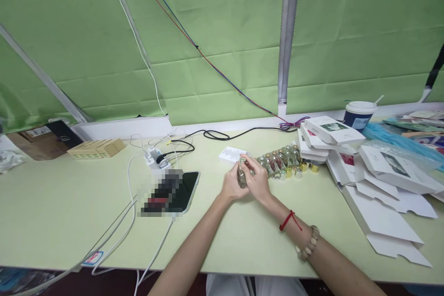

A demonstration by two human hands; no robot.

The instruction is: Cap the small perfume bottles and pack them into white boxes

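A small glass bottle (242,179) with dark contents stands nearly upright between my two hands over the middle of the table. My left hand (231,186) is closed around its left side. From the right, my right hand (257,179) grips it too, with thumb and fingers near its neck and top. My fingers hide part of the bottle. Just beyond my right hand, a row of similar glass bottles (282,157) with dark red and greenish contents runs to the right. Several loose gold and silver caps (288,173) lie along its near side. Behind my hands is a white printed card (231,154).
White flat boxes (381,222) are piled at the right, near a lidded paper cup (359,115). To the left lie a phone (189,189), a power strip (157,159) with tangled cables, and small yellowish boxes (99,148). A green curtain hangs behind the table.
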